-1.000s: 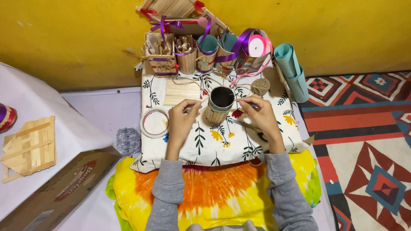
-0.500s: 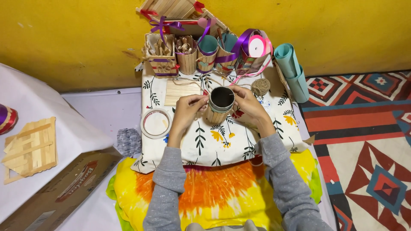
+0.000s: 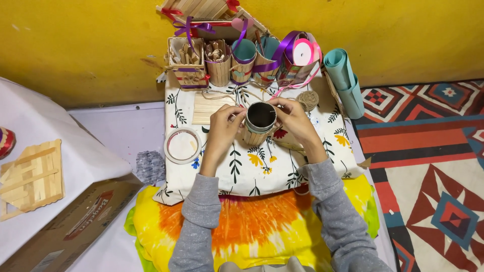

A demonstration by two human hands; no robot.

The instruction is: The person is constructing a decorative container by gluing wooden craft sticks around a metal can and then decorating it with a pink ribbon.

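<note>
I see the small round pot [image 3: 260, 122] just above the middle of the frame, held upright over the white leaf-print cloth [image 3: 252, 166] — its lower wall looks clad in upright wooden sticks, with a grey band around the open rim. My left hand [image 3: 224, 128] is closed on its left side, fingers curled to the wall; my right hand [image 3: 292, 118] grips the right side near the rim, fingertips pinched there, perhaps on a thread, though I cannot tell. I judge the pot light and fairly stiff, hollow, and the stick cladding fragile if squeezed hard — so I would hold it by the lower wall from both sides, gently, never by a single stick. A ball of twine [image 3: 307, 99] lies just beside the right hand, a stack of flat sticks [image 3: 209, 108] just beside the left, and a tape ring [image 3: 182, 145] lower left of it
</note>
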